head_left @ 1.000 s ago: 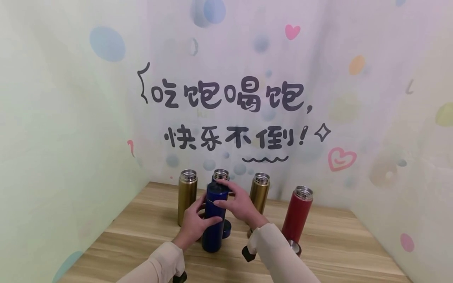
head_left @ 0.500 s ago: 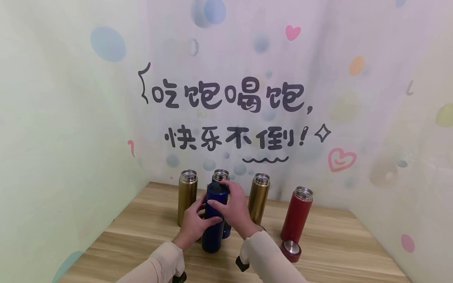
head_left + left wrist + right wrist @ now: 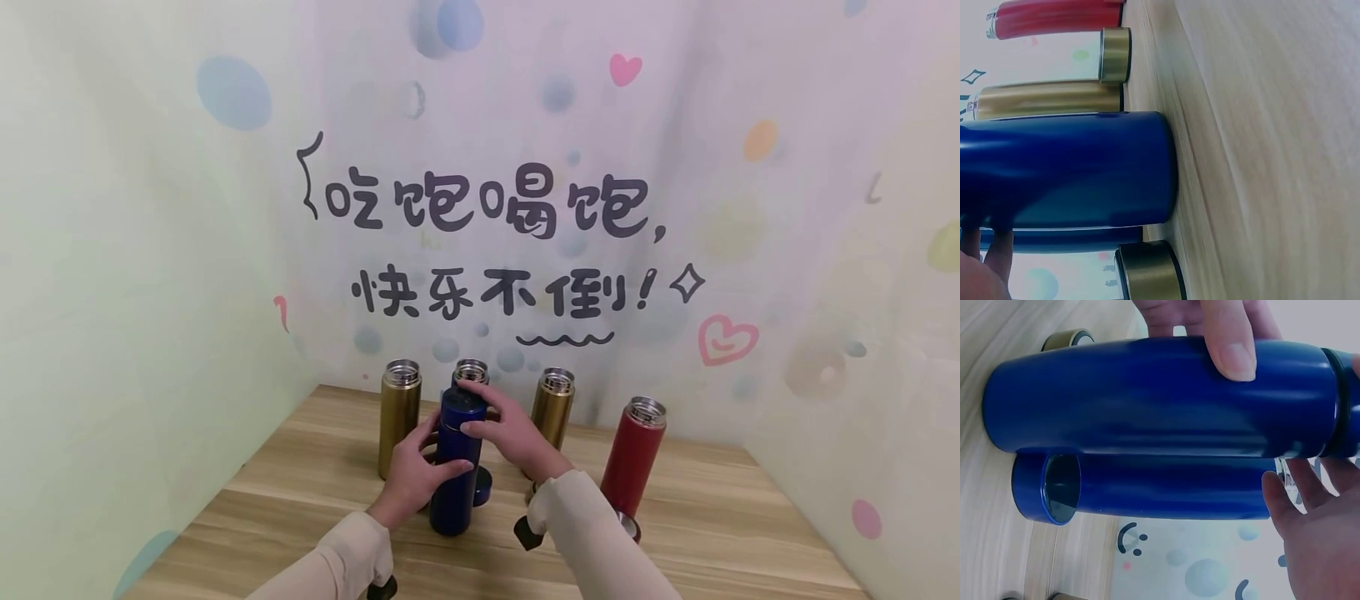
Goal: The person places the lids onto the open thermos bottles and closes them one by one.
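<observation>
Visibility: rear blue bottle (image 3: 1172, 487) mostly hidden behind blue bottle (image 3: 452, 492) & hands in head view; only its open neck shows clearly. Right sleeve (image 3: 592, 525) covers most of gold cap (image 3: 1115, 56) & part of red cap (image 3: 628, 525); left wrist view shows the former. In that view, blue bottle's upper end is cut off; in right wrist view, its cap (image 3: 453, 408) is cut off at frame edge, as is part of right hand (image 3: 517, 437). Right hand's far fingertips: can't tell.

Pos.: blue bottle upright on table (image 3: 315, 517), approx. ctr., in front of rear blue bottle. Left hand (image 3: 415, 477): fingers & thumb wrapped around bottle body, mid-ht. Right hand: fingers bent about cap, thumb at near side, gap only as wide as cap.

Change vs. 0.5 s ago: right hand rotated w/ wrist shifted right; loose blue cap (image 3: 482, 486) more exposed, red cap more covered. Blue bottle & left hand: no chg. in hold.
</observation>
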{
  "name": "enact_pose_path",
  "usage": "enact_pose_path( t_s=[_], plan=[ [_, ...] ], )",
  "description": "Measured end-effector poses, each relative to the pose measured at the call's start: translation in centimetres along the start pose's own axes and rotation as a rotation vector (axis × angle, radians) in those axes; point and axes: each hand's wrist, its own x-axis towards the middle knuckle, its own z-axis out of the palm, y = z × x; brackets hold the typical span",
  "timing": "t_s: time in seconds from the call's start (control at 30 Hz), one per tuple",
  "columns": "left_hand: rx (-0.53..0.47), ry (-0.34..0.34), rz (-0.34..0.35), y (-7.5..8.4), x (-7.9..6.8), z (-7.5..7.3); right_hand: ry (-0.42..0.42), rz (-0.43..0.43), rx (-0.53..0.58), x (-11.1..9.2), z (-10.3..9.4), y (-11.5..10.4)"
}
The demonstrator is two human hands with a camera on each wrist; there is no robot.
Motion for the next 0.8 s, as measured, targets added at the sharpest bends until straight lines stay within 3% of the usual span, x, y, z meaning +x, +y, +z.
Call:
enact_pose_path(
  t_s=[0.23,0.47,0.63,0.73,0.8],
  plan=[
    [0.012,0.001,-0.002,-0.1,-0.1,0.1,0.012,-0.018,-0.010,0.0,-0.1,0.2],
    [0.018,0.019,0.008,-0.4,-0.1,0.1,0.214,-0.015,-0.155,-0.3,1.3,0.4],
    [0.011,0.023,0.013,-0.6,-0.1,0.2,0.366,-0.061,-0.297,-0.3,2.8,0.6],
    [0.001,0.022,0.008,-0.6,-0.1,0.1,0.399,-0.072,-0.340,-0.3,3.3,0.4],
    [0.002,0.020,0.000,-0.6,-0.1,0.1,0.366,-0.075,-0.317,-0.3,3.2,0.4]
  ],
)
